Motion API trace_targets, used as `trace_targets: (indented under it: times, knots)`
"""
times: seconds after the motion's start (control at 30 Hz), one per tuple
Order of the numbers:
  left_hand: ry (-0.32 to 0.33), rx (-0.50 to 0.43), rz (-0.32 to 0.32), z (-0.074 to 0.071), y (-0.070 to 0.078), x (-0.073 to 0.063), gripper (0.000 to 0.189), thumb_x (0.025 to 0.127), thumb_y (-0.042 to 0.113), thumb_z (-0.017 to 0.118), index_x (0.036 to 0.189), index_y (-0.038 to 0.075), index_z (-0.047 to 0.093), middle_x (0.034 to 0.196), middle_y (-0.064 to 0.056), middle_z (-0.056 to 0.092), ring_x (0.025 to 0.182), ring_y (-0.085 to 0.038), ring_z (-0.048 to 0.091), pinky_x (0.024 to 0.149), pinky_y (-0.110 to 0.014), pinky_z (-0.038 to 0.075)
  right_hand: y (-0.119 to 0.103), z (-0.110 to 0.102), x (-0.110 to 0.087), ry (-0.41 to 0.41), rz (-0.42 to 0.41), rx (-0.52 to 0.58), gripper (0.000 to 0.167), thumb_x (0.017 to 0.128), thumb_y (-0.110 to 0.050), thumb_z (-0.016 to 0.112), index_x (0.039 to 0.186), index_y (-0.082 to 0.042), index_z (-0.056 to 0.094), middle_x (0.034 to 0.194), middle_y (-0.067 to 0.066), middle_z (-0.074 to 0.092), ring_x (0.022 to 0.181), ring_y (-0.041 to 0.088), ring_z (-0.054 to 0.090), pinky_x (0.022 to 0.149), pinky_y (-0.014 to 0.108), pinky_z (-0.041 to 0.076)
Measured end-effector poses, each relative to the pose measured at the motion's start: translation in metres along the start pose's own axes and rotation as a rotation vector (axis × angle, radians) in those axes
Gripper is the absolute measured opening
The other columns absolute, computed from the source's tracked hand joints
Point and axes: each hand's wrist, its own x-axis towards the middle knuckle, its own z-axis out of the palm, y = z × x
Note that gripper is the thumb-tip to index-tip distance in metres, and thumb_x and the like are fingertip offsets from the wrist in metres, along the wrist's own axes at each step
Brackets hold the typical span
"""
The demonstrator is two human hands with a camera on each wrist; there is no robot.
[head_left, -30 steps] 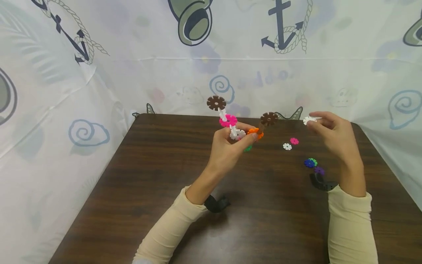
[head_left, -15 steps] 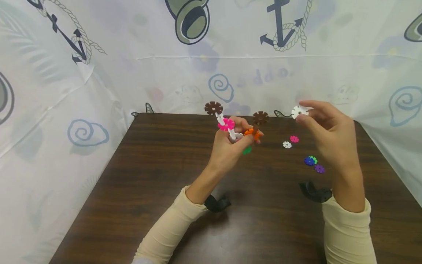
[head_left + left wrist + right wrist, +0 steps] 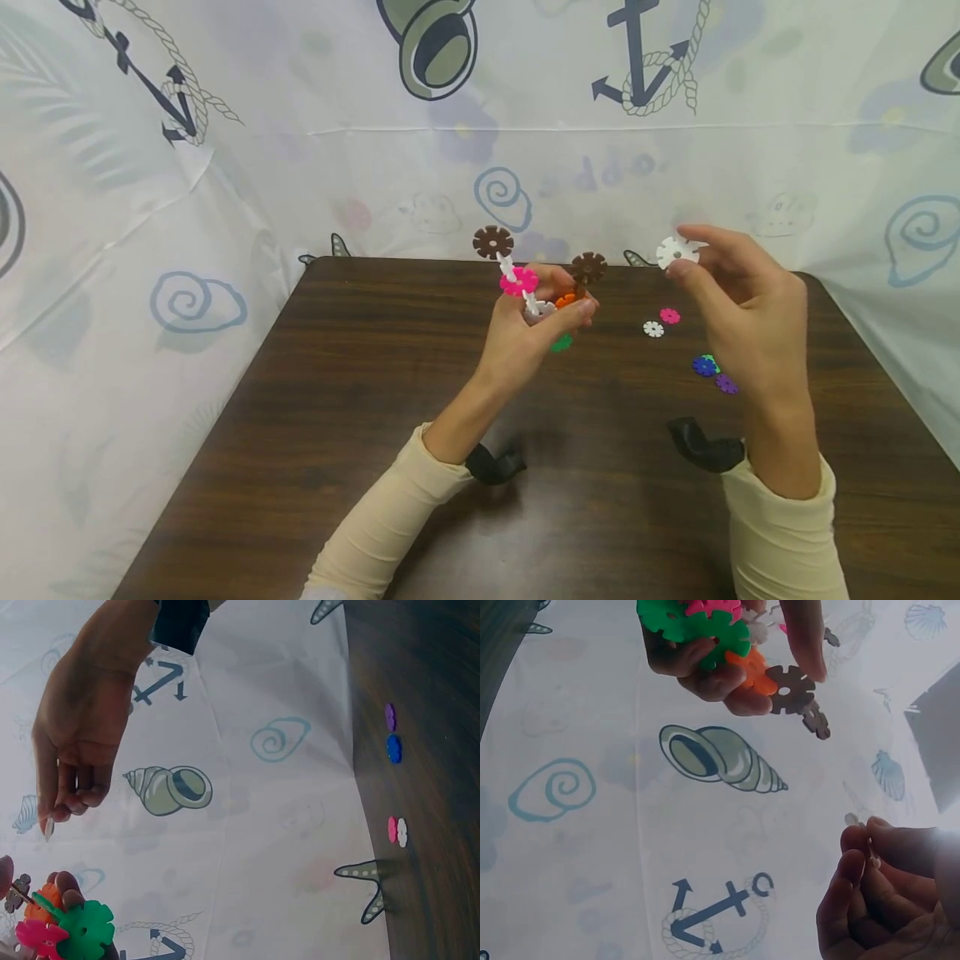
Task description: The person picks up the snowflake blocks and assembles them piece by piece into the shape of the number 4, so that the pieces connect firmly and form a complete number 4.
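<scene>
Anchor-printed cloth (image 3: 315, 183) behind a dark table (image 3: 337, 375), loose discs (image 3: 653, 329) on top, I see the left hand (image 3: 516, 337) gripping, partly hiding, a raised multicoloured notched-disc chain (image 3: 519, 281), the right hand (image 3: 761, 312) pinching a white disc (image 3: 672, 252) nearby.

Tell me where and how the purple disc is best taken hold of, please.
Probably pinch the purple disc by its notched rim, from above and the near right: it lies flat on the table, with the blue disc close at its far left.

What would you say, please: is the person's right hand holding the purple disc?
No, the right hand pinches a white disc, while the purple disc lies on the table.
</scene>
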Motion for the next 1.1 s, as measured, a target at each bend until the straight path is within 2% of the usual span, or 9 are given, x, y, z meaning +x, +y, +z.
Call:
trace_targets:
  times: [0.2, 0.27, 0.37, 0.6, 0.73, 0.83, 0.97, 1.07, 1.1]
  knots:
    - [0.008, -0.001, 0.004, 0.002, 0.000, -0.001, 0.035, 0.094, -0.001, 0.071, 0.127, -0.002, 0.060, 0.112, -0.030, 0.072, 0.086, -0.019, 0.077, 0.083, -0.039, 0.064, -0.010, 0.004, 0.000, 0.051, -0.033, 0.033, 0.030, 0.092, 0.004, 0.071, 0.121, -0.002, 0.075, 0.078, -0.012, 0.067, 0.066, 0.006, 0.060, 0.058, 0.016, 0.042]
    - [0.012, 0.011, 0.006, 0.002, 0.001, -0.002, 0.036, 0.093, -0.001, 0.071, 0.128, -0.004, 0.061, 0.114, -0.030, 0.072, 0.086, -0.013, 0.077, 0.083, -0.041, 0.064, -0.013, 0.005, 0.001, 0.067, -0.034, 0.043, 0.030, 0.092, 0.004, 0.071, 0.121, -0.002, 0.074, 0.077, -0.013, 0.068, 0.067, 0.006, 0.061, 0.060, 0.016, 0.044]
    - [0.022, 0.041, 0.007, 0.003, 0.000, -0.003, 0.038, 0.093, 0.000, 0.073, 0.129, -0.004, 0.061, 0.115, -0.028, 0.073, 0.087, -0.010, 0.077, 0.083, -0.041, 0.064, -0.017, 0.008, 0.001, 0.082, -0.032, 0.045, 0.030, 0.092, 0.002, 0.073, 0.121, -0.001, 0.074, 0.077, -0.015, 0.069, 0.069, 0.006, 0.064, 0.063, 0.016, 0.048]
    - [0.019, 0.110, 0.018, 0.004, -0.002, -0.003, 0.039, 0.092, 0.004, 0.076, 0.128, -0.001, 0.062, 0.115, -0.023, 0.074, 0.096, -0.018, 0.076, 0.087, -0.038, 0.063, -0.023, 0.015, -0.002, 0.091, -0.039, 0.007, 0.028, 0.092, 0.000, 0.074, 0.120, -0.001, 0.073, 0.079, -0.021, 0.068, 0.071, 0.003, 0.064, 0.072, 0.013, 0.051]
    - [-0.003, 0.122, 0.036, 0.004, -0.003, -0.004, 0.037, 0.092, 0.003, 0.076, 0.126, -0.001, 0.063, 0.114, -0.024, 0.075, 0.098, -0.020, 0.076, 0.089, -0.037, 0.062, -0.025, 0.017, -0.005, 0.076, -0.070, -0.087, 0.027, 0.093, -0.004, 0.074, 0.121, -0.005, 0.075, 0.082, -0.031, 0.063, 0.074, -0.004, 0.062, 0.078, 0.012, 0.050]
    - [-0.016, 0.129, 0.052, 0.005, -0.003, -0.004, 0.035, 0.092, 0.002, 0.076, 0.125, -0.002, 0.064, 0.113, -0.024, 0.075, 0.097, -0.018, 0.075, 0.089, -0.036, 0.063, -0.026, 0.019, -0.007, 0.084, -0.090, -0.141, 0.027, 0.093, -0.004, 0.075, 0.120, -0.007, 0.076, 0.081, -0.026, 0.061, 0.074, -0.007, 0.058, 0.080, 0.012, 0.046]
    - [-0.026, 0.131, 0.068, 0.006, -0.004, -0.004, 0.035, 0.091, 0.000, 0.076, 0.124, -0.003, 0.064, 0.112, -0.025, 0.074, 0.096, -0.016, 0.075, 0.088, -0.037, 0.063, -0.026, 0.021, -0.008, 0.071, -0.112, -0.184, 0.027, 0.093, -0.005, 0.075, 0.120, -0.008, 0.076, 0.082, 0.000, 0.069, 0.074, -0.011, 0.056, 0.079, 0.011, 0.045]
    - [-0.029, 0.138, 0.069, 0.006, -0.005, -0.004, 0.034, 0.091, 0.001, 0.075, 0.123, -0.003, 0.064, 0.111, -0.025, 0.074, 0.095, -0.017, 0.075, 0.086, -0.036, 0.063, -0.025, 0.022, -0.009, 0.049, -0.123, -0.201, 0.027, 0.094, -0.007, 0.074, 0.121, -0.008, 0.076, 0.083, 0.012, 0.070, 0.073, -0.013, 0.057, 0.075, 0.010, 0.045]
    - [-0.030, 0.142, 0.068, 0.006, -0.005, -0.004, 0.034, 0.091, 0.001, 0.076, 0.123, -0.003, 0.064, 0.111, -0.024, 0.074, 0.095, -0.017, 0.075, 0.086, -0.036, 0.063, -0.025, 0.022, -0.009, 0.041, -0.124, -0.204, 0.027, 0.094, -0.007, 0.074, 0.121, -0.008, 0.076, 0.083, 0.011, 0.070, 0.073, -0.013, 0.056, 0.075, 0.010, 0.045]
